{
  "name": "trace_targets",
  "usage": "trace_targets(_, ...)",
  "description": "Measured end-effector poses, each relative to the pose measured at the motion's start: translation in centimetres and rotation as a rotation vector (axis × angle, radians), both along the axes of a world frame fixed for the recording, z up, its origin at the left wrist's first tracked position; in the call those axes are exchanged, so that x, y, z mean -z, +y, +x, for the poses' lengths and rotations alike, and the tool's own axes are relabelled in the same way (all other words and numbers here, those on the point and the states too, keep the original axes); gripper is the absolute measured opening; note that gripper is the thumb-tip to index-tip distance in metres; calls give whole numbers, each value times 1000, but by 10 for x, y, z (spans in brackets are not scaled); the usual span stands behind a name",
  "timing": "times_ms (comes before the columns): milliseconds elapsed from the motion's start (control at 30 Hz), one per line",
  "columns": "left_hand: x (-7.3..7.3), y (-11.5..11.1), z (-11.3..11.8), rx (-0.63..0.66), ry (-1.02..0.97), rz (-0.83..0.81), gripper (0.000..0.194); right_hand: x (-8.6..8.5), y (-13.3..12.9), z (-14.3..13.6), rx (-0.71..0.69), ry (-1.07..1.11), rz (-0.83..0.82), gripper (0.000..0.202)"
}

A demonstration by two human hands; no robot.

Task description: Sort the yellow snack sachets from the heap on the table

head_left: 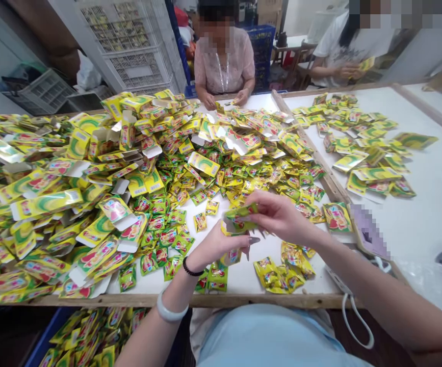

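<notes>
My left hand [218, 243] is wrapped round a small yellow box [231, 256], whose upper end faces my other hand. My right hand [276, 215] pinches a green candy packet [240, 216] right at the top of that box; whether part of it is inside I cannot tell. Beneath my hands, green packets [217, 278] and a cluster of yellow packets [280, 270] lie near the table's front edge. Loose small packets [167, 224] spread to the left of my left hand.
A big heap of yellow boxes [48, 204] covers the table's left side. A wooden strip [331, 188] divides the white tabletop. Beside it lies a purple phone [369, 232]. Two co-workers [226, 61] sit across the table. A blue bin [52, 331] of packs stands below.
</notes>
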State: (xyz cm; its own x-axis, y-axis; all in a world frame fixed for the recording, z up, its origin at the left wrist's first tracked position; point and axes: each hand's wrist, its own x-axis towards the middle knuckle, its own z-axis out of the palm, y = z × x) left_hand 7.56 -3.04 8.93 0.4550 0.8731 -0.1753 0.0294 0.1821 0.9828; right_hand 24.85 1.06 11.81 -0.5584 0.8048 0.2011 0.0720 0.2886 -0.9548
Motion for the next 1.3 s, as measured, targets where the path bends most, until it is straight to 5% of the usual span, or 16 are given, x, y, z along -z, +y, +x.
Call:
trace_targets(200,7,-5,3,120,46,-42,15,-15,-9,8,-222,-494,362,17)
trace_targets(433,4,-6,2,164,-66,-178,13,10,-25,19,13,-260,217,12)
trace_targets(533,7,-7,1,211,-139,-218,17,17,-29,24,-168,-230,198,22)
trace_targets(633,18,-11,6,231,-129,-235,37,18,-36,24,-353,-281,50,28)
trace_targets(800,45,-23,23,252,-76,-100,84,37,-51,26,-257,-344,30,26)
trace_targets(900,58,-21,12,175,72,114,95,45,-43,58,-21,-418,118,28)
trace_targets(1033,75,-3,-41,-209,661,513,62,39,-13,126,888,-651,494,22)
trace_targets(1100,90,5,-70,-205,895,561,63,42,-6,140,1065,-754,589,38)
trace_targets(1167,107,9,-89,-133,978,568,59,53,-10,130,897,-779,593,41)
trace_targets(1300,125,6,-98,-107,991,600,44,90,-44,68,233,-879,452,32)
